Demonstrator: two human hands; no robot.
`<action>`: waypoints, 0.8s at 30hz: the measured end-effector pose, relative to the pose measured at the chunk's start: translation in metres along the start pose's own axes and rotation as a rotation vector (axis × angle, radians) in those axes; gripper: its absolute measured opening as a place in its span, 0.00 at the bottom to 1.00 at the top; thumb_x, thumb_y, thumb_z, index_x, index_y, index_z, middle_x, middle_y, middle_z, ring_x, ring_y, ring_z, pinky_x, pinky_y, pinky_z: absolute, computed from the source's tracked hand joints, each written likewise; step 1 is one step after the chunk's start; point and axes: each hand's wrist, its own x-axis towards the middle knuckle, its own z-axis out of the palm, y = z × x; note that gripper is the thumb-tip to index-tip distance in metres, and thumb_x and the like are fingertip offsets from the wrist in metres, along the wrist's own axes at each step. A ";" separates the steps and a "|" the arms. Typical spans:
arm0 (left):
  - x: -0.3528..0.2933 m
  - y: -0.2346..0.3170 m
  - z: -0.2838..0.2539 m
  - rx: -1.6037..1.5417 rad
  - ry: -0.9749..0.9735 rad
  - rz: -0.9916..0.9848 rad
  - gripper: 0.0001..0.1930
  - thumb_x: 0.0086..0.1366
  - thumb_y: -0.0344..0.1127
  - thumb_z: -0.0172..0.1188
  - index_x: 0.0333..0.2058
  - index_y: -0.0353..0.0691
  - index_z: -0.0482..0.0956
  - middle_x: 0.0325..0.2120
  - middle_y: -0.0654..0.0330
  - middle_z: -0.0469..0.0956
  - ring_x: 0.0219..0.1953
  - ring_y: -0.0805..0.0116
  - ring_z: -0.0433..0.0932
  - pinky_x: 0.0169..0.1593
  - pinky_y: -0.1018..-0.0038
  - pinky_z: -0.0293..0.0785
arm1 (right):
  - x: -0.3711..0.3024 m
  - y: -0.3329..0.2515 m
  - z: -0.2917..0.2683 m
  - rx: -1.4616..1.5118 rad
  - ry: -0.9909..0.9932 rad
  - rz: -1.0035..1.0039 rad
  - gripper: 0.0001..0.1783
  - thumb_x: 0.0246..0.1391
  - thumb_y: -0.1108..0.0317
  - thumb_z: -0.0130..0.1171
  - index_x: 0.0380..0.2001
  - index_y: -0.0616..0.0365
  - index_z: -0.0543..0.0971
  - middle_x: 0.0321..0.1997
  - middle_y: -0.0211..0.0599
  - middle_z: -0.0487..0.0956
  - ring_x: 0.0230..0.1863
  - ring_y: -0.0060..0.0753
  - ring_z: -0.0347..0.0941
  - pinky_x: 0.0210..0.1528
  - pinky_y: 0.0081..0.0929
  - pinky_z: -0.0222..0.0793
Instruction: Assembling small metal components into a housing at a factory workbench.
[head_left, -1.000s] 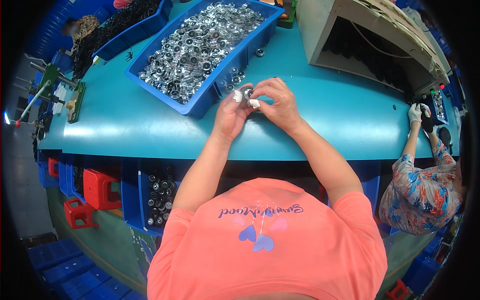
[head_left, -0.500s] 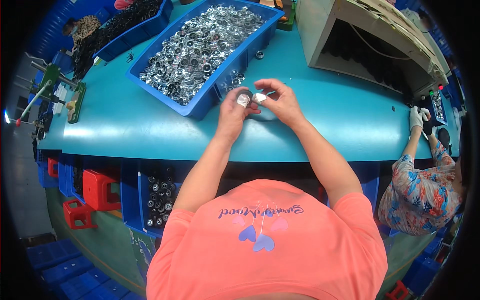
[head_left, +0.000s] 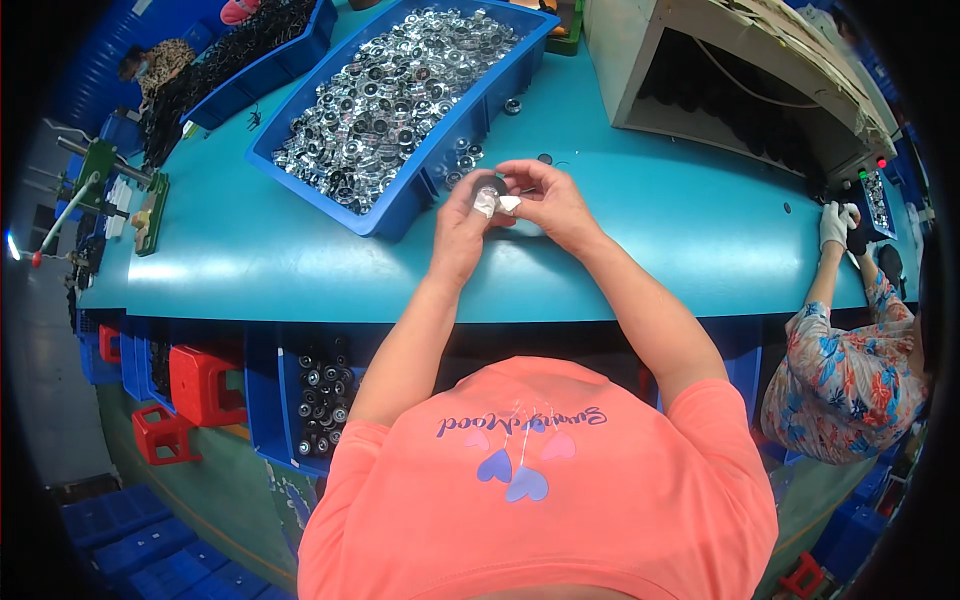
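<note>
At the teal table (head_left: pixel 690 245), beside the blue bin (head_left: pixel 400 205), my two hands met at one round dark piece.

The bin stood just ahead of me, heaped with shiny metal parts (head_left: pixel 385 100), a few more lying loose by its side. My left hand (head_left: pixel 460 218) pinched the round dark piece (head_left: pixel 489 183) between thumb and fingers, just above the table's near part. My right hand (head_left: pixel 555 207) had drawn in from slightly apart to meet it, so the work again sat with both hands at that piece. Its fingers were curled and its thumb bent inward; whether they gripped anything, I couldn't tell. White patches, probably wrapping, covered both thumbs. A small dark disc (head_left: pixel 545 158) lay just beyond.
</note>
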 end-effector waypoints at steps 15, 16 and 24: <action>-0.003 0.001 0.005 0.140 0.058 0.068 0.12 0.75 0.35 0.51 0.52 0.39 0.75 0.40 0.63 0.79 0.35 0.76 0.77 0.35 0.78 0.77 | 0.003 0.004 -0.007 0.137 -0.029 0.129 0.21 0.50 0.76 0.68 0.50 0.66 0.80 0.45 0.41 0.83 0.46 0.29 0.80 0.52 0.28 0.76; -0.002 0.000 0.004 0.150 0.072 0.073 0.12 0.74 0.35 0.52 0.52 0.39 0.75 0.40 0.63 0.79 0.34 0.77 0.77 0.34 0.79 0.76 | 0.003 0.003 -0.006 0.153 -0.036 0.131 0.21 0.50 0.76 0.68 0.49 0.66 0.80 0.45 0.41 0.83 0.46 0.29 0.80 0.52 0.28 0.76; -0.002 0.002 0.003 0.243 0.170 0.069 0.09 0.71 0.35 0.58 0.45 0.40 0.80 0.33 0.67 0.79 0.27 0.83 0.72 0.25 0.83 0.69 | -0.001 0.008 0.002 0.179 -0.001 0.076 0.18 0.51 0.77 0.66 0.48 0.67 0.82 0.44 0.41 0.85 0.44 0.27 0.81 0.50 0.26 0.76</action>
